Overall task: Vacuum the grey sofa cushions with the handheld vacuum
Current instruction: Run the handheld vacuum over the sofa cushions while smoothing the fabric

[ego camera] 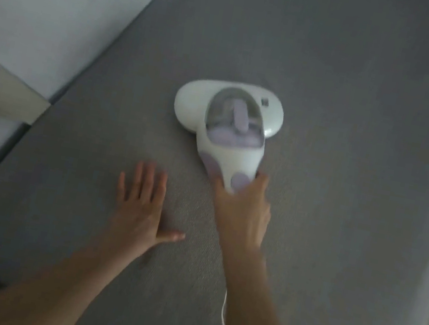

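Handheld vacuum [228, 124] is flat on the grey sofa cushion [356, 130], just ahead of the right hand [242, 210], which is closed round its handle. Left hand [139, 206] is open, pressed palm-down beside it. Mid-pass is judged — cleaned versus uncleaned fabric can't be told. White cord [223, 315] is seen below the right wrist; pale wall [49, 4] left of the hands.

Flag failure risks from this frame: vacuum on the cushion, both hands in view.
1. The white cord trails under the right forearm and could snag or drag as the handheld vacuum moves.
2. The left hand lies flat on the grey cushion beside the vacuum; a sideways pass could hit its fingers.
3. The right hand holds only the handle's end, so control may be loose.
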